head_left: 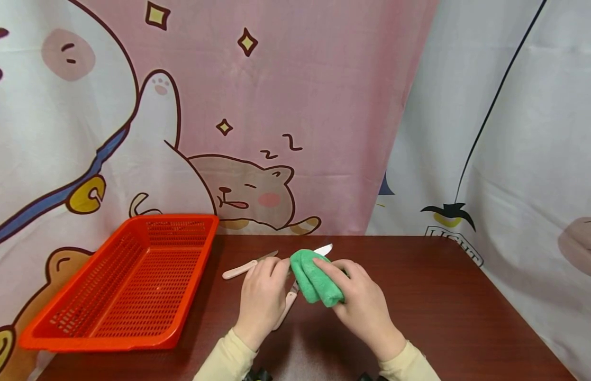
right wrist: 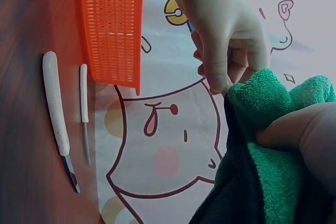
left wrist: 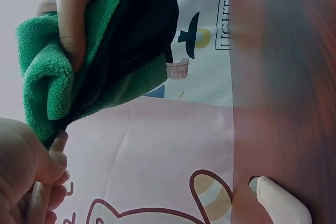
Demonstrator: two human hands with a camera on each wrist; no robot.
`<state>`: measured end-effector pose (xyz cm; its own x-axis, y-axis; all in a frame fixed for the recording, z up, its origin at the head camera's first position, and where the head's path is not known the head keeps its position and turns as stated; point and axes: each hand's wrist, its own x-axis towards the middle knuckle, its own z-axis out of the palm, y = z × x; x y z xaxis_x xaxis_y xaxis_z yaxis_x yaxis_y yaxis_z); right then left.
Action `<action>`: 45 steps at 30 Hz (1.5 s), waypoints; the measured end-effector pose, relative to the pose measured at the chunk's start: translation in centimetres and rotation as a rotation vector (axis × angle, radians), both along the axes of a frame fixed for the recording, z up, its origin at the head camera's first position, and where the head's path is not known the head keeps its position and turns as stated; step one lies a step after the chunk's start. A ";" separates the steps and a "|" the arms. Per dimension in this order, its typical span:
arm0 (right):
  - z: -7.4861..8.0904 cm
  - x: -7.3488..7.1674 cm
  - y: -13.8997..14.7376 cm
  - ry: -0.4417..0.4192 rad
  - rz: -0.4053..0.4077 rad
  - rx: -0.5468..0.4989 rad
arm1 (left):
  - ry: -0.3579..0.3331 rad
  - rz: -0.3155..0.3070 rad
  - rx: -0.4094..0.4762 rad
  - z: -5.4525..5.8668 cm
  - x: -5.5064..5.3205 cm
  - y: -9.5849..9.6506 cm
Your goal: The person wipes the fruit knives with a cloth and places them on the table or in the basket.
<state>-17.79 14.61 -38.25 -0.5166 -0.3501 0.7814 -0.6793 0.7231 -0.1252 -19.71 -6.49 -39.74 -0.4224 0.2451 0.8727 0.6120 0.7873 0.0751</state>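
My left hand (head_left: 264,291) grips a pale knife handle (left wrist: 41,200). The handle's end meets the folded green cloth (head_left: 316,280), and the blade is hidden inside the folds. The cloth, with a black underside and a small white tag (left wrist: 178,69), is pinched between the thumb and fingers of my right hand (head_left: 366,304). Both hands are raised over the table, side by side. Below them lies one pale-handled knife (head_left: 285,311), its blade partly behind the cloth. Another knife (head_left: 239,270) lies farther off, left of my left hand, its blade pointing right and away.
An orange-red plastic basket (head_left: 178,317) with perforated sides stands on the left of the dark brown table (head_left: 447,307). Behind the table hangs a printed curtain (head_left: 324,106) with cartoon animals.
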 end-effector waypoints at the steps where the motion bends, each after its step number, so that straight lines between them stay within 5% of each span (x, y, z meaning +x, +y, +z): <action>1: 0.0 0.0 0.0 0.000 -0.003 0.000 | 0.004 0.003 -0.001 0.0 0.0 0.0; 33: 1.1 -1.1 3.4 -0.054 -0.175 -0.040 | 0.019 -0.022 0.038 0.2 -0.2 -0.3; 45: 1.5 -1.3 4.7 -0.054 -0.208 -0.064 | -0.025 -0.012 0.041 0.2 -0.2 -0.6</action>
<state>-19.13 19.32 -36.75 -0.6145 -0.1816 0.7677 -0.5070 0.8365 -0.2079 -19.94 -7.10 -39.51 -0.4415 0.2147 0.8712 0.6188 0.7759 0.1224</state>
